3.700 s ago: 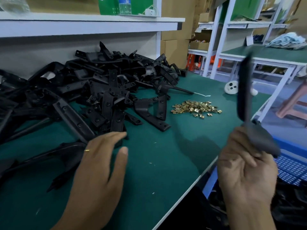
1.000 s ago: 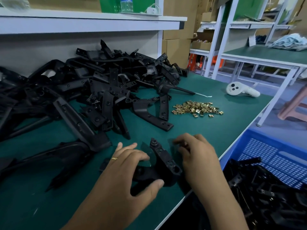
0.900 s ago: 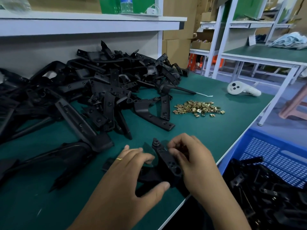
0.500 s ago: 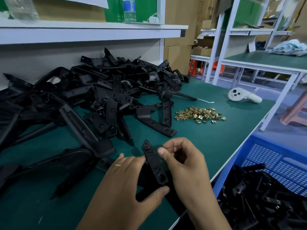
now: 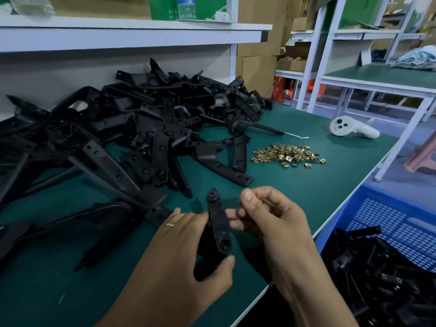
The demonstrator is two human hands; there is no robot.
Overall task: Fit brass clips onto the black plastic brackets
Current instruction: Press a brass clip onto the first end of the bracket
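**Currently: one bracket in hand above the green bench**

Underfoot of the work is a bench covered in dark green matting, with a white edge along its right side. A white shelf runs above its far side, carrying a plastic bottle. Cardboard boxes and white-framed racking with a second green-topped table stand beyond. A blue perforated crate sits below the bench edge at right, with black parts in it.

The left hand grips a black bracket from the left, fingers curled behind it and the thumb pressed near its lower end; a gold ring shows on one finger. The bracket stands nearly upright just above the bench. The right hand has curled fingers, their tips drawn together against the bracket's right edge; whether they pinch a clip cannot be told.

The bracket is matt moulded plastic, a narrow arm with a round boss at top and a ringed hole near the bottom. A large pile of brackets lies tangled at left. The brass clips, small, shiny and squarish, form a loose heap well beyond the hands. A white controller lies farther right.
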